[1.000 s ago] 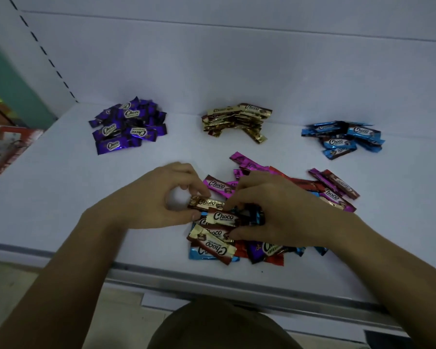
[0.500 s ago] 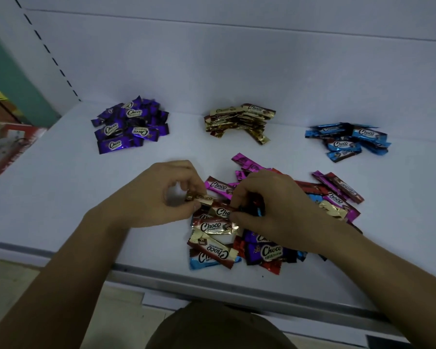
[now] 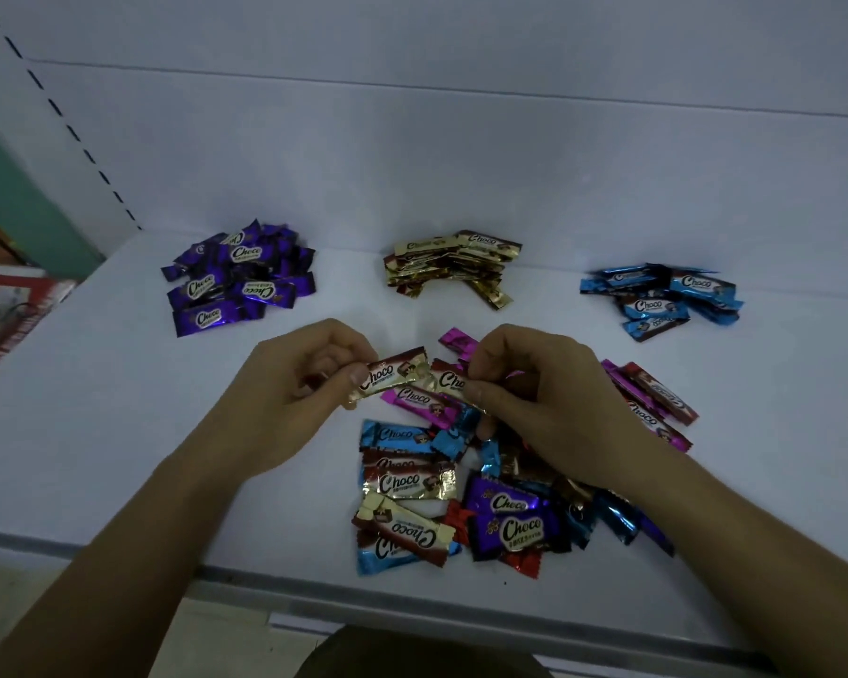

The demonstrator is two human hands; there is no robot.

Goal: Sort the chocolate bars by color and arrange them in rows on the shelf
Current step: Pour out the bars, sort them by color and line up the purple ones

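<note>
Head view. Item: left hand (image 3: 295, 384), fingers (image 3: 358, 375) clamped on one end of a gold bar (image 3: 397, 376), held above the shelf (image 3: 118, 408). Item: right hand (image 3: 539, 384), pinching a second bar (image 3: 449, 381), seemingly gold too, just beside the first. Sorted at the back: purple pile (image 3: 236, 281), gold pile (image 3: 454, 266), blue pile (image 3: 662, 298). Unsorted: mixed heap (image 3: 461, 496) near the front edge. We judge the step as picking out gold. Next, we would carry both bars to the gold pile without dragging neighbours along.
</note>
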